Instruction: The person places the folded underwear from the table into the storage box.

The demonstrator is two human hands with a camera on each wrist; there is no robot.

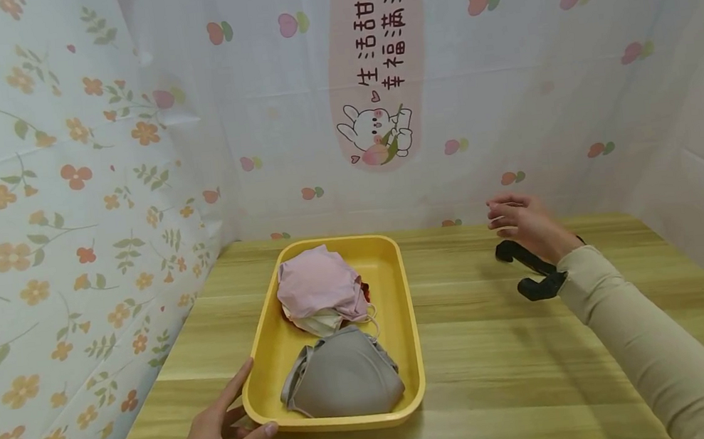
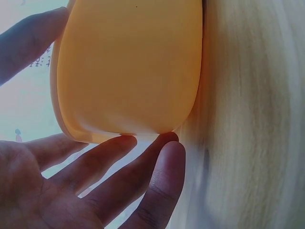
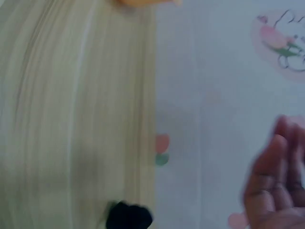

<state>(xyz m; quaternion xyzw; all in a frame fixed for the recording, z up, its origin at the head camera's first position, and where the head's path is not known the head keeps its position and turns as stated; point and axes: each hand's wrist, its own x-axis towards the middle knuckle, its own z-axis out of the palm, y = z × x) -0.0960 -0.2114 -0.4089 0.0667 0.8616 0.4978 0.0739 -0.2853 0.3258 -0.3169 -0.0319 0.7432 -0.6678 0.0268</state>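
Observation:
A yellow plastic basin point(image 1: 411, 328) holds a pink folded garment point(image 1: 316, 280) with a thin pale strap and, nearer the front, a smooth grey folded garment point(image 1: 346, 377). My left hand point(image 1: 210, 435) rests at the basin's front-left corner, thumb by the front rim and spread fingers on the outer side wall. In the left wrist view, fingertips point(image 2: 127, 139) touch that wall. My right hand point(image 1: 529, 224) hovers over the back right of the table with nothing in it, its fingers loosely bent. Close by, a dark curved item point(image 1: 539, 287) with rounded ends is partly hidden behind the wrist.
The wood-grain table point(image 1: 470, 364) runs back to a white curtain point(image 1: 291, 126) printed with tulips and a rabbit. A flowered curtain point(image 1: 50, 230) hangs along the left. Something red and dark point(image 1: 365, 291) peeks out beside the pink garment.

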